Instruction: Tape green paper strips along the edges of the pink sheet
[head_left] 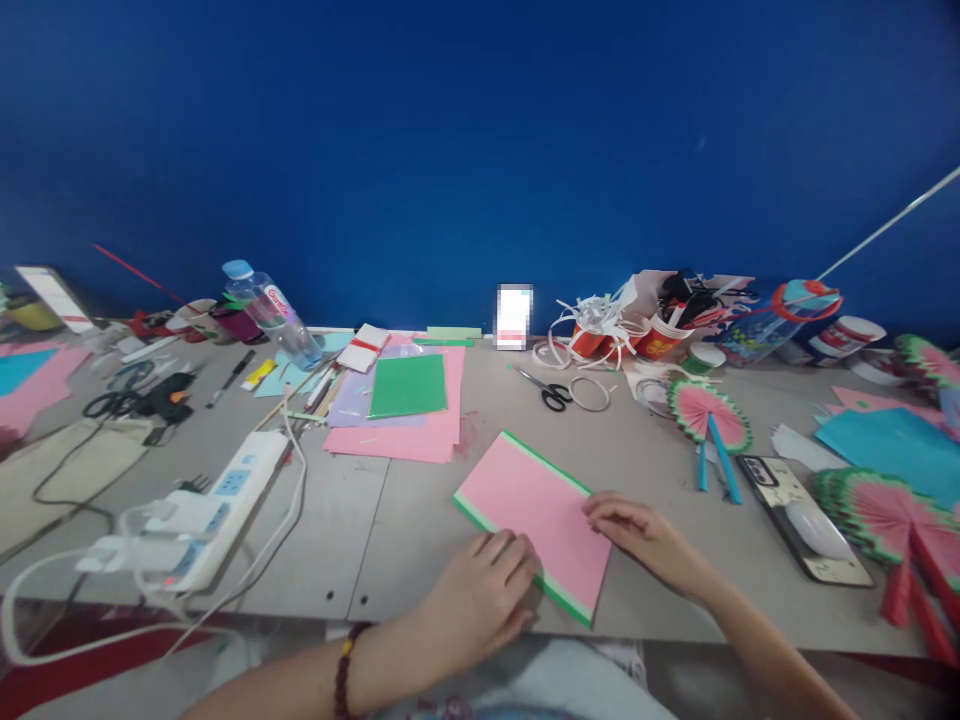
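A pink sheet of paper (536, 490) with green strips along two opposite edges lies slanted on the table in front of me. My left hand (487, 590) is closed, its fingers curled over the near green edge; the thumb is partly hidden. At the sheet's right corner, my right hand (641, 540) has its bent fingers pressed together on the paper edge. Beyond the sheet are black-handled scissors (555, 397) and a roll of clear tape (590, 393). A green paper pack (409, 385) rests on pink and lilac sheets to the left.
A white power strip (240, 490) with plugs and cables lies at left, near a glue gun (161, 400) and a tilted bottle (277, 315). At right are watermelon-patterned paper fans (709, 415), a phone (772, 500) under a white mouse (817, 530), and cups (660, 335) of scraps.
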